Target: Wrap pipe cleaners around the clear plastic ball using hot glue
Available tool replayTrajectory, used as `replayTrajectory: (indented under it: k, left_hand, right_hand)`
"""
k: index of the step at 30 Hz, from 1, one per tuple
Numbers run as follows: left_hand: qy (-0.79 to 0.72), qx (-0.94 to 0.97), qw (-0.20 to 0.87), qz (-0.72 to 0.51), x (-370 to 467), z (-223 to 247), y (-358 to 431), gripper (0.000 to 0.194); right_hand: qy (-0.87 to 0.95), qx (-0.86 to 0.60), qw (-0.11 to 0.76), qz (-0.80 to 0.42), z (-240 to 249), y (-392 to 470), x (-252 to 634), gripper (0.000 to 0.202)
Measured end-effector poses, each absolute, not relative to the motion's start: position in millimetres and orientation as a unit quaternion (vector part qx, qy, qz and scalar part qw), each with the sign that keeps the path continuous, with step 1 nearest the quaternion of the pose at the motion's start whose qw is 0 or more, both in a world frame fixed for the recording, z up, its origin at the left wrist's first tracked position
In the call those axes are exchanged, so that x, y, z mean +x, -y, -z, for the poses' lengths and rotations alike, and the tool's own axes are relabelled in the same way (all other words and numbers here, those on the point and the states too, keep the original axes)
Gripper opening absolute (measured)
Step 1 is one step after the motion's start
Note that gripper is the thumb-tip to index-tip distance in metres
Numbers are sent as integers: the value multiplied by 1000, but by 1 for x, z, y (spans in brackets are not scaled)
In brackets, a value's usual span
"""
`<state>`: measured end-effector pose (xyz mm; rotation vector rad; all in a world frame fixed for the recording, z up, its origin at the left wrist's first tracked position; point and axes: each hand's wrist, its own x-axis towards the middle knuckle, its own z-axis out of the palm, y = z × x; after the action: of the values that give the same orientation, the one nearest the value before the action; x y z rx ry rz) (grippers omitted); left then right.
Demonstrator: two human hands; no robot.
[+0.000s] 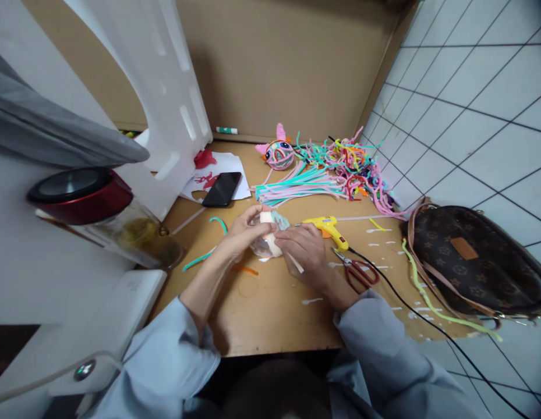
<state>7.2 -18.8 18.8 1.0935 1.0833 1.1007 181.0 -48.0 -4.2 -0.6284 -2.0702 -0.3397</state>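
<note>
A clear round ball (259, 249) with a white band (270, 240) around it and some teal on its upper right is between my hands. My left hand (244, 231) is wrapped round its left side. The fingers of my right hand (301, 247) are pinched at the ball's right side, on a white strip (295, 263) whose end sticks out below them. Just right of my right hand lies a yellow glue gun (329, 228), with red-handled scissors (360, 272) below it. A teal strip (198, 261) and an orange piece (245, 270) lie near my left forearm.
Pink and teal stems (300, 187), a tangled colourful pile (357, 166) and a decorated ball (279, 155) lie at the back. A phone (222, 190) rests on paper. A glass bottle (143, 233) stands left; a brown bag (480, 259) and black cable (410, 311) are right.
</note>
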Motion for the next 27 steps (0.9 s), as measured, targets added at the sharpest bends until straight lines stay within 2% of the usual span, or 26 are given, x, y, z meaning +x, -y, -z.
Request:
replayTrajectory:
  k: [6,14,27]
  left_hand:
    - [-443,488,602,-451,3,-20,17,53]
    - [-426,468,610,-476,3,-13,16,46]
    - [-445,476,600,-465,4,-17,19,45]
  right_hand:
    - [843,-246,458,138,3,48,182,23]
    - [846,-247,454,131,2,48,182,24]
    - [847,-248,455,123,9,46,184,26]
